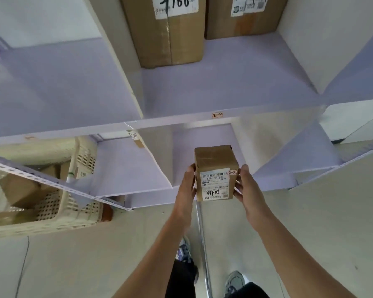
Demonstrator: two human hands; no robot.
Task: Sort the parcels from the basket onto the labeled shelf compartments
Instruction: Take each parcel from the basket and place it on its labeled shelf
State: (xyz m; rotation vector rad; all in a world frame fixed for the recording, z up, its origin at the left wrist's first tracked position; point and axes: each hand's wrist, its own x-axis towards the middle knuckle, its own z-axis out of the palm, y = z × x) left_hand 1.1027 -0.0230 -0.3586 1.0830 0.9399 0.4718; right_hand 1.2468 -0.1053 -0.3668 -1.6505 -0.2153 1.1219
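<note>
One parcel [215,168], tagged 2-2, gripped at lower centre between left hand [186,186] and right hand [246,186]. Two large boxes [170,39] [241,24] stood on lilac shelf [202,87], top. One basket [73,203] seen left; pale floor [95,254] below.

**Head view.** A single wide-angle camera worn on the person's head looks forward and steeply down. It faces the open front of the shelf [202,118], whose boards fill the upper half and splay outward toward the frame edges. The floor [95,254] and a shoe [235,280] lie at the bottom edge, almost beneath the lens. Both forearms enter from below. The left hand [184,186] and right hand [249,186] hold the parcel [215,164] between them at arm's length, near centre. The basket [69,203] sits at the left margin, seen from above.
</note>
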